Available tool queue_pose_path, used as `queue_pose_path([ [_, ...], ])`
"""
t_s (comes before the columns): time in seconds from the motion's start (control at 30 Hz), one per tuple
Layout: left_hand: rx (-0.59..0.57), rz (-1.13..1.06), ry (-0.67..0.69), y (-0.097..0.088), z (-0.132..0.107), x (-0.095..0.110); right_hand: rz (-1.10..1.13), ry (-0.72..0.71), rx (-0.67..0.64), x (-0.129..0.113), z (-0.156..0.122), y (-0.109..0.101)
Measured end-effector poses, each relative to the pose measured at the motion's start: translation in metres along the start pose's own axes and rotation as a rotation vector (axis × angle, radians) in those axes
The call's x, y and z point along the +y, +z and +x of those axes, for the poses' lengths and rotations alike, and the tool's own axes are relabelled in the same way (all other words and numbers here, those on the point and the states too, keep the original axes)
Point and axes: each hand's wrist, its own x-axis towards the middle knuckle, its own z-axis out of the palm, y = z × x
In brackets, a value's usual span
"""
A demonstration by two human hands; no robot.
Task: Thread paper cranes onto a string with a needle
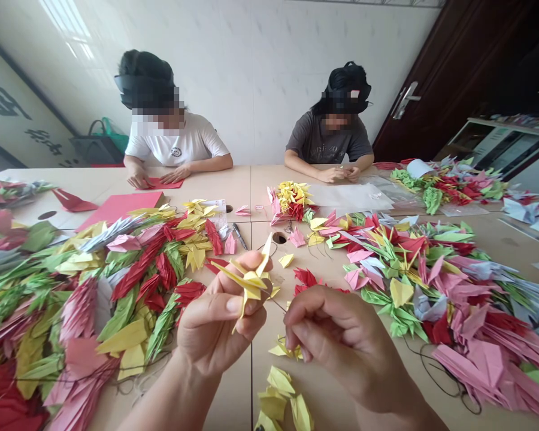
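Left hand pinches a yellow crane between thumb and fingers, held up above the tabletop. Crane is folded paper, sharp creases, several long pointed tips, one sticking up past the fingers. Right hand closed, fingertips together at a thin dark line running toward the left hand; needle or thread, cannot tell. Yellow pieces lie below, between the hands.

Writing: sign far left of left hand, big dark characters, too slanted to read; white shirt beyond left hand, small round emblem, illegible; dark shirt beyond right hand, blurred lettering.

Right fingertips mostly hidden by own knuckles. Both forearms cut off at bottom. Mixed-colour piles left of left hand and right of right hand overlap, single pieces hard to separate, edges cropped
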Motion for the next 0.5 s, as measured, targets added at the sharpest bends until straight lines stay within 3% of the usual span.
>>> queue_pose_path([
  [0.23, -0.014, -0.113, -0.002, 0.0043, 0.0008, 0.0018, -0.015, 0.005, 0.033, 0.0009, -0.0027, 0.0],
  [0.5, 0.048, 0.051, 0.003, 0.0026, -0.0002, -0.0002, -0.095, 0.0, 0.018, -0.0011, 0.0005, -0.0018],
])
